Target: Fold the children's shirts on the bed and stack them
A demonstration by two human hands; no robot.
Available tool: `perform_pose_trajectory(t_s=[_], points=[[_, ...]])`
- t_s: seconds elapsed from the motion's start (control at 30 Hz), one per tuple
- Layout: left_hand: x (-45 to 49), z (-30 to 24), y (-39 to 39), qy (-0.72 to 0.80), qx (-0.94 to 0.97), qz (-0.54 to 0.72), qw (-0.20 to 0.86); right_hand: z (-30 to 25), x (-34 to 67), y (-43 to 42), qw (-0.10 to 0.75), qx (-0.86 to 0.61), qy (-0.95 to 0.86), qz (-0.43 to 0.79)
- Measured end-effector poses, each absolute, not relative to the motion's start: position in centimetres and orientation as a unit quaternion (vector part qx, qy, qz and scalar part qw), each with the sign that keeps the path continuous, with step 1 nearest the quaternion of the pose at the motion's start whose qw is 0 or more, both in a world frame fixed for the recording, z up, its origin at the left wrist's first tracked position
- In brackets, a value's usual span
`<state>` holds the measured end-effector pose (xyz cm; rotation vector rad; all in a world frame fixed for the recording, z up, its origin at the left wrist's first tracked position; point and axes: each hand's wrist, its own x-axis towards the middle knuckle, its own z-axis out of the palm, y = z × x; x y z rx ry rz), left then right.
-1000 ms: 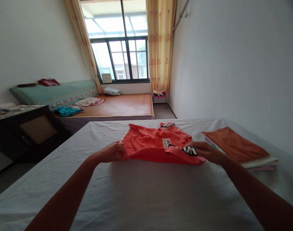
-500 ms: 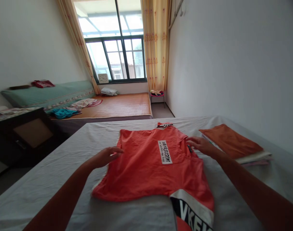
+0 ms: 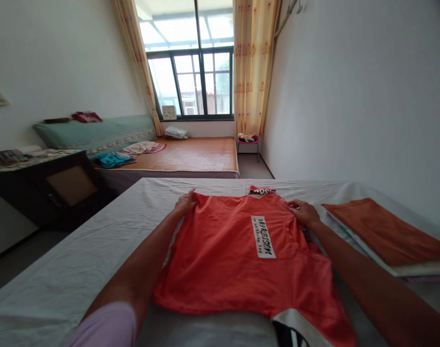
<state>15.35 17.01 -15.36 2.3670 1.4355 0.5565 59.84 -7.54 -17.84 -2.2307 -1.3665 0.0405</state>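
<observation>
An orange T-shirt [image 3: 238,255] with a white printed label lies spread flat on a bed covered with a white sheet [image 3: 97,250]. My left hand [image 3: 186,203] rests at the shirt's far left corner, fingers stretched out flat on the cloth. At the far right shoulder of the shirt lies my right hand [image 3: 304,212], its fingers curled onto the fabric edge. A black-and-white sleeve band [image 3: 295,327] shows at the near right. Both forearms reach across the shirt.
A stack of folded cloths topped by an orange one [image 3: 386,233] lies on the bed to the right. Beyond the bed is a low platform with a woven mat [image 3: 194,154], a dark cabinet [image 3: 54,183] at left, and a small stool [image 3: 249,140] under the window.
The folded shirt was opened toward me and spread flat. Both hands then slid to its far corners, and the view moved closer.
</observation>
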Motion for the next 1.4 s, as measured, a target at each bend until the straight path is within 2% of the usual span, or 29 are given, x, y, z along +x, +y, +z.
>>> perform_pose_trajectory(t_s=[0.13,0.27,0.37,0.47,0.57,0.67,0.8,0.97,1.17,1.4], points=[[15.3,-15.9,18.0,0.516,0.817,0.206,0.152,-18.7,61.8,-8.2,0.256,-0.848,-0.463,-0.024],[13.3,-15.9,17.0,0.514,0.817,0.201,0.17,-19.1,63.2,-9.7,0.299,-0.821,-0.482,0.068],[10.6,-15.6,13.3,0.461,0.853,0.186,0.159,-18.1,62.1,-12.5,0.327,-0.784,-0.526,0.04],[7.8,-15.3,7.7,0.344,0.919,0.145,0.129,-16.3,58.9,-16.8,0.315,-0.72,-0.618,0.009],[5.4,-15.2,3.0,0.245,0.958,0.054,0.142,-14.8,55.4,-21.1,0.268,-0.637,-0.71,0.132],[3.7,-14.9,0.9,0.256,0.957,0.041,0.13,-14.0,54.1,-24.3,0.225,-0.599,-0.744,0.192],[2.7,-12.8,-0.5,0.262,0.949,0.046,0.167,-12.4,53.7,-28.3,0.216,-0.644,-0.718,0.15],[2.1,-10.1,-4.0,0.151,0.953,-0.015,0.263,-11.3,49.6,-31.9,0.167,-0.576,-0.781,0.177],[1.8,-11.3,-6.0,0.168,0.961,0.047,0.214,-13.6,48.1,-32.3,0.183,-0.603,-0.776,0.03],[1.3,-11.7,-5.2,0.177,0.966,0.071,0.173,-12.0,49.7,-34.0,0.151,-0.599,-0.782,0.081]])
